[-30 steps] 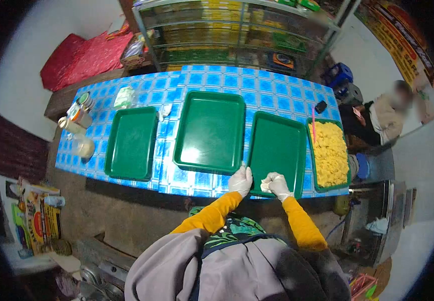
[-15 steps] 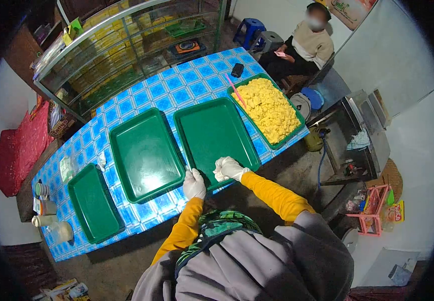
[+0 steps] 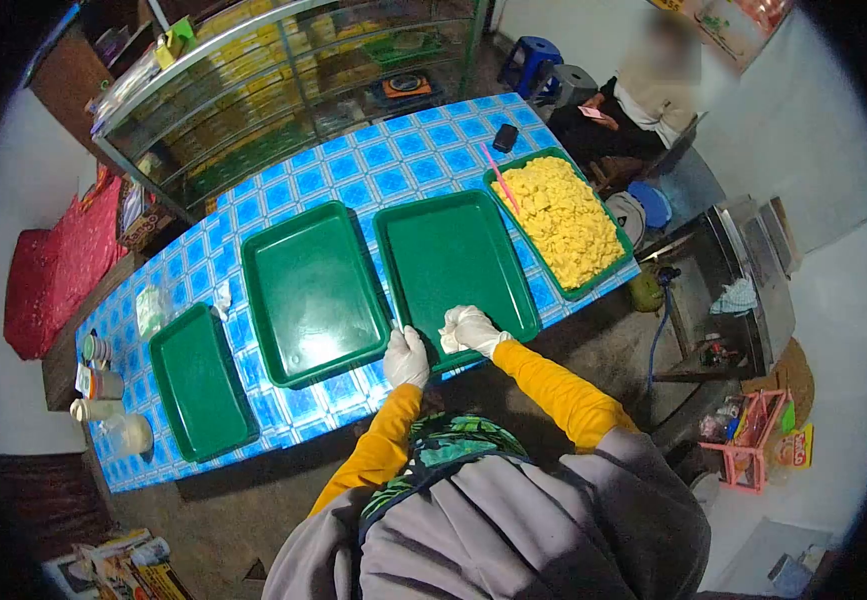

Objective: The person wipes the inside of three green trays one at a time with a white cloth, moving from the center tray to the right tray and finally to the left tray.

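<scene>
My left hand (image 3: 406,358), in a white glove, is closed on the near left corner of a green tray (image 3: 453,245). Inside that tray, my right hand (image 3: 473,329), also gloved, presses a crumpled white cloth (image 3: 449,342) against the surface near the front edge. Much of the cloth is hidden under the fingers. Just left of my left hand lies a second bare green tray (image 3: 308,290). To the right, another green tray holds a heap of yellow crumbly dough (image 3: 561,222), with a pink stick (image 3: 500,180) standing in it.
A smaller green tray (image 3: 201,385) lies on the left of the blue checked tablecloth (image 3: 338,160). Jars (image 3: 125,435) stand at the left end, and a black phone-like object (image 3: 504,138) at the back. A glass cabinet (image 3: 283,90) is behind; a person (image 3: 643,110) sits at back right.
My view has shifted slightly, so the table and trays appear further right. My left hand keeps its hold on the tray corner; my right hand stays with the cloth at the tray's near side.
</scene>
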Demonstrator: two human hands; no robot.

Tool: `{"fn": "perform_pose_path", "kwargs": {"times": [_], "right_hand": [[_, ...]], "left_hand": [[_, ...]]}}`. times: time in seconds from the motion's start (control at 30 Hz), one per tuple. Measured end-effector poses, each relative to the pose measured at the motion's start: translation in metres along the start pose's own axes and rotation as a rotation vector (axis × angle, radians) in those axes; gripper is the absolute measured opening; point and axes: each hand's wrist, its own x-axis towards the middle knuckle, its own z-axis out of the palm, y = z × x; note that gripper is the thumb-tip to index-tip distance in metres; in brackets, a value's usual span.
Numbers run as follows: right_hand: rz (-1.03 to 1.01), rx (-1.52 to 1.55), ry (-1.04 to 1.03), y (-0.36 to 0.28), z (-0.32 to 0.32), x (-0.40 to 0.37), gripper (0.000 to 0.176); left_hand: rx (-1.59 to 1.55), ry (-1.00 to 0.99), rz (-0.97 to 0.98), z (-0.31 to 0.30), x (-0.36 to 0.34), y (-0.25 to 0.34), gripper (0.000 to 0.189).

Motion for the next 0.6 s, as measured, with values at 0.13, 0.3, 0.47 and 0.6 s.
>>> {"fn": "perform_pose_path", "kwargs": {"times": [0.13, 0.3, 0.47, 0.6], "right_hand": [[-0.002, 0.045, -0.002, 0.011, 0.006, 0.004, 0.003], [0.015, -0.03, -0.008, 0.021, 0.009, 0.01, 0.01], [-0.001, 0.18, 0.03, 0.028, 0.015, 0.011, 0.004], [0.115, 0.017, -0.044, -0.006, -0.003, 0.002, 0.012]], "left_hand": [[0.026, 0.026, 0.019, 0.002, 0.0, -0.004, 0.039], [0.019, -0.013, 0.013, -0.003, 0.001, -0.001, 0.038], [0.014, 0.007, 0.016, -0.004, 0.001, 0.003, 0.038], [0.025, -0.008, -0.007, -0.004, 0.0, 0.002, 0.036]]}}
